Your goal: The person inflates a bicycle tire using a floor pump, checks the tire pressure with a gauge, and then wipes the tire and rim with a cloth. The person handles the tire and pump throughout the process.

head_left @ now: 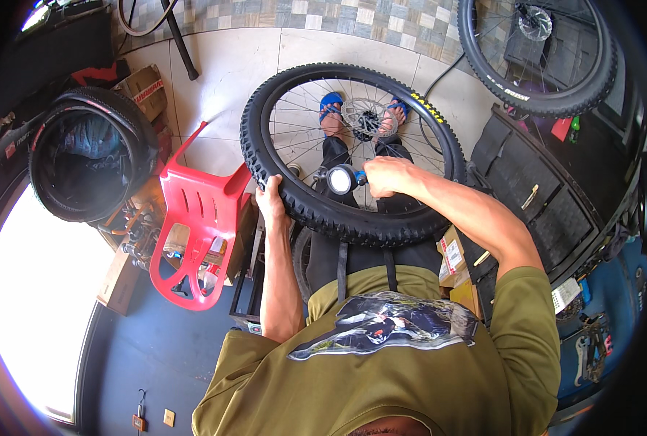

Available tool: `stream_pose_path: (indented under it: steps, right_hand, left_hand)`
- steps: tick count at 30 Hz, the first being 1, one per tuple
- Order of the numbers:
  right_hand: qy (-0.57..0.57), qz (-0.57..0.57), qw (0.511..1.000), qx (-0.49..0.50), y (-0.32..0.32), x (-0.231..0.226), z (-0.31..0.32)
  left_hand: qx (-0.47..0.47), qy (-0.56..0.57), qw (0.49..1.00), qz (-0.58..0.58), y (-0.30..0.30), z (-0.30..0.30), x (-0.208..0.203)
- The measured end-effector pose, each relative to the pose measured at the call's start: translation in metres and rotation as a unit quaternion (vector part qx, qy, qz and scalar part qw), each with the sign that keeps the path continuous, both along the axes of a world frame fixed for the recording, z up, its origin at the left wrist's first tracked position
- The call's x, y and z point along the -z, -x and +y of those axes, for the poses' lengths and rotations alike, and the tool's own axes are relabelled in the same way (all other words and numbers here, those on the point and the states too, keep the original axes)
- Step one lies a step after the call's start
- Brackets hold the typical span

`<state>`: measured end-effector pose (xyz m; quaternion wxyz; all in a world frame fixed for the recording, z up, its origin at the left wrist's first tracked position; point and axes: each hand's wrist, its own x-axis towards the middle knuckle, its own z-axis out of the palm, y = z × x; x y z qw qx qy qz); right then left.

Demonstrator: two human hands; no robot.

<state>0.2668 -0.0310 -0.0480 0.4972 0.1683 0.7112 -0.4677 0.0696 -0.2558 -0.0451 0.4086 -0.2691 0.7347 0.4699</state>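
Note:
A bicycle wheel [352,227] with a knobby black tyre rests in front of my waist, tilted towards me. Its spokes and disc rotor [369,117] show in the middle. My left hand [270,202] grips the tyre at its near left side, fingers partly hidden behind it. Inside the rim, my right hand [389,176] is closed around a tyre inflator with a round white-faced gauge [340,180] and a blue part. Its grip is mostly covered by my fingers, and I cannot tell whether it is joined to the valve.
A red plastic chair [201,196] stands at left, beside stacked tyres [91,156] and cardboard boxes. Another wheel [538,51] lies at the far right, above a black case-like surface [534,189]. A dark hose [445,73] crosses the tiled floor. Hand tools [591,352] hang at right.

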Motion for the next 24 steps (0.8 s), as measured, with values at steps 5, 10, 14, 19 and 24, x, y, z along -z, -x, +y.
stream_pose_path:
  steps: [5, 10, 14, 19, 24]
  right_hand:
    - [-0.003, 0.002, 1.0, -0.001, 0.002, -0.003, 0.001]
    - [-0.001, 0.0, 1.0, -0.002, 0.002, -0.001, 0.001]
    - [-0.007, 0.007, 1.0, 0.021, -0.004, 0.006, -0.002]
    - [-0.038, -0.032, 0.998, 0.033, -0.009, 0.008, 0.012]
    - [-0.088, -0.049, 0.984, 0.147, -0.046, 0.01, 0.04]
  left_hand:
    - [0.009, 0.014, 1.0, 0.003, 0.001, -0.004, 0.003]
    - [0.006, 0.006, 1.0, 0.004, 0.001, -0.003, 0.003]
    - [0.008, 0.008, 1.0, 0.0, 0.001, 0.0, 0.0]
    - [0.0, 0.018, 1.0, 0.004, 0.0, 0.0, 0.001]
    - [0.018, 0.033, 0.999, -0.021, 0.002, -0.005, -0.004]
